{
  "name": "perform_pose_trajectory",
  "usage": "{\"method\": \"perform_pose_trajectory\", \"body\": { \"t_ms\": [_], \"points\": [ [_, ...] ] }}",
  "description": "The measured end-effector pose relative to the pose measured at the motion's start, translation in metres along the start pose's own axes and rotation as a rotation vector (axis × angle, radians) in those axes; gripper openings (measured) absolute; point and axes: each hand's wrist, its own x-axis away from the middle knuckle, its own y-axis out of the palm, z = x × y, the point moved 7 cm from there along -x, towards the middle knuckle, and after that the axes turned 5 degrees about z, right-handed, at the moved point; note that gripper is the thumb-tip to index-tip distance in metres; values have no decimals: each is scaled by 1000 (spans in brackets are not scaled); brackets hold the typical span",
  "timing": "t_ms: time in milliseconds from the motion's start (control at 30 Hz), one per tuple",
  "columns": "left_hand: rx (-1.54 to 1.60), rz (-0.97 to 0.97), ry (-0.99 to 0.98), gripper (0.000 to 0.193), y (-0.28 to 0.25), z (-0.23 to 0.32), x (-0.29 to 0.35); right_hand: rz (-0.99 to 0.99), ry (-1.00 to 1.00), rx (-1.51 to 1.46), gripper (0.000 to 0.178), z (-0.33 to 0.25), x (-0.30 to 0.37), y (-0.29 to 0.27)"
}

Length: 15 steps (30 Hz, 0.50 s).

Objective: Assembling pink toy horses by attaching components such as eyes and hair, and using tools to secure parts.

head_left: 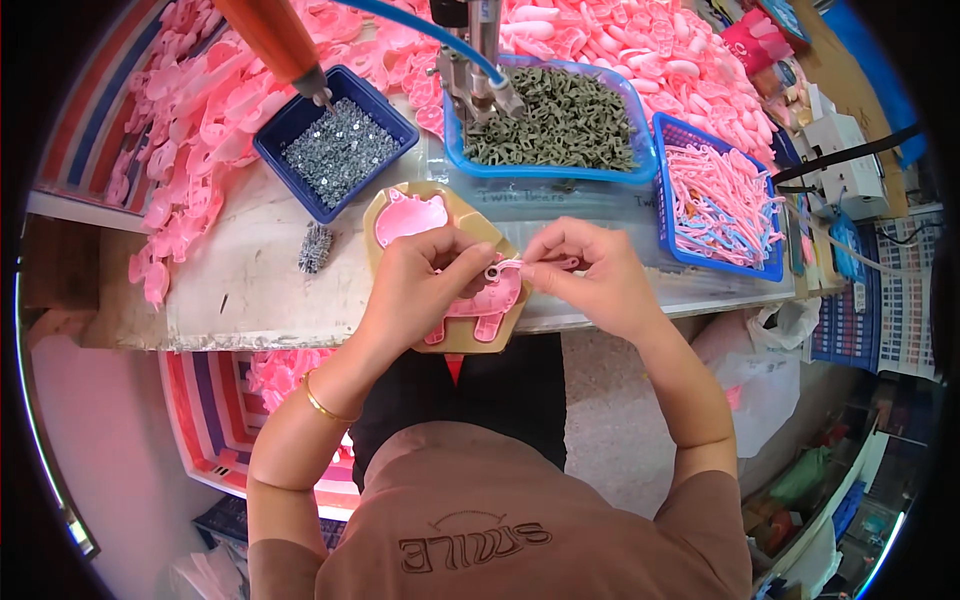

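Observation:
A tan holder (462, 212) lies at the table's front edge, with a pink plastic shell (410, 216) set in its hollow. Over its lower part, both hands meet at a small pink plastic strip with a round eye (508, 266). My left hand (425, 275) pinches the eye end between thumb and forefinger. My right hand (592, 272) is closed on the other end, its fingertips pressed together; a thin pink end pokes out beyond them. The fingers hide part of the strip and of the shell's middle.
Small metal parts fill a dark blue tray (400, 132); a metal cluster (315, 248) lies below. A blue tub (462, 160) holds greenish pieces, a blue basket (690, 250) pink and blue strips. An orange-handled driver (268, 40) and metal machine head (485, 85) hang above. Pink shells (650, 50) are heaped behind.

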Motion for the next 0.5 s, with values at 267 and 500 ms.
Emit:
{"method": "perform_pose_trajectory", "body": {
  "t_ms": [267,500],
  "points": [
    [-6,15,-30,24,2,5,3,104,-23,45,9,1,10,-1],
    [137,-188,-106,25,5,1,5,-104,64,-3,14,1,7,4]
  ]
}}
